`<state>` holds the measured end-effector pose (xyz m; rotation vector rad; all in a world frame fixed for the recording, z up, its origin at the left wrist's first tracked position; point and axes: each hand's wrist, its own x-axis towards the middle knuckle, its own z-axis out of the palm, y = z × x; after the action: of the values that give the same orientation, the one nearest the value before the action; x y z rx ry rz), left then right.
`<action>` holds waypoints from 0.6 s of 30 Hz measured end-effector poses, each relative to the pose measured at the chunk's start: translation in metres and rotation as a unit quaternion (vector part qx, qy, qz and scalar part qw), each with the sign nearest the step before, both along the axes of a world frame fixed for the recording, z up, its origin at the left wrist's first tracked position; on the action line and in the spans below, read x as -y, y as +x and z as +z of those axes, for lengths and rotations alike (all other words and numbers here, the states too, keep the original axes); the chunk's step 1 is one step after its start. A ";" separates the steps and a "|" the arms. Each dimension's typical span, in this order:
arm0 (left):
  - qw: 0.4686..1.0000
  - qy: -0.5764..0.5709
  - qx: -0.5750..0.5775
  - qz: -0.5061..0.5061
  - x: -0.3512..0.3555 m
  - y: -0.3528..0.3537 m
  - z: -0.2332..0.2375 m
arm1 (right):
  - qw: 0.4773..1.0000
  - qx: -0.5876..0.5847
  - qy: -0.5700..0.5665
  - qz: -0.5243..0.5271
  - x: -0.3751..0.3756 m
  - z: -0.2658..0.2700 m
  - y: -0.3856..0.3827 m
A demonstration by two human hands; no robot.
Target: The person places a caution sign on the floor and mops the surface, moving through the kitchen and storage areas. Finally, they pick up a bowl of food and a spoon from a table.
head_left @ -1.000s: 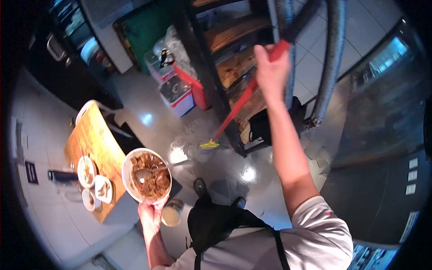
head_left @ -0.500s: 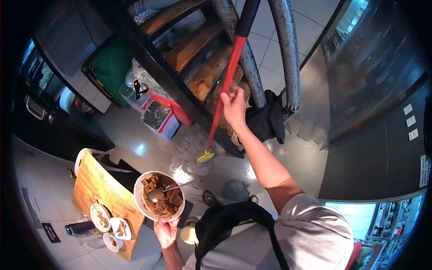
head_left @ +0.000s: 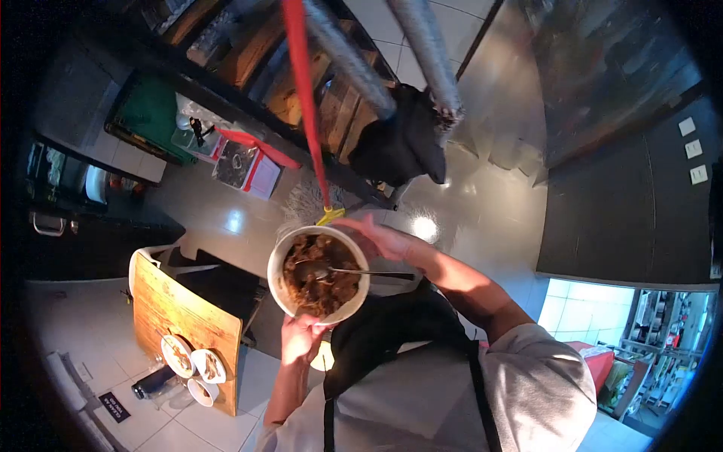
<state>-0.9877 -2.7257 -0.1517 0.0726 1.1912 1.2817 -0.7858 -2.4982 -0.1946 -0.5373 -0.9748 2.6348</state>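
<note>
My left hand is closed on the near rim of a white bowl, held up in front of my apron. Dark brown chunks of food, looking like stewed meat, fill it. A metal spoon lies in the food, its handle sticking out over the right rim. My right hand is at the bowl's far right side, slightly blurred, fingers stretched out and partly hidden by the rim; whether it touches cannot be told. Just beyond stands a mop with a red handle, yellow clamp and grey strands, clear of my grip.
A wooden table at lower left carries several white dishes with food remains and a dark bottle. Beyond are stairs, metal pipes, a black bag, plastic tubs and a green crate.
My right hand has let go of the mop handle and come down to the bowl. My left hand has brought the bowl to the right, in front of my body. The view has shifted.
</note>
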 end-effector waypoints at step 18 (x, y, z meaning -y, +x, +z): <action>0.969 0.194 0.130 -0.079 -0.250 0.408 0.003 | 0.914 0.003 0.030 -0.405 -0.085 0.030 0.396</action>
<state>-0.5796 -2.4756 -0.1487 0.2717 0.6855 1.3222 -0.3894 -2.4133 -0.1649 -0.7375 -0.6302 1.8517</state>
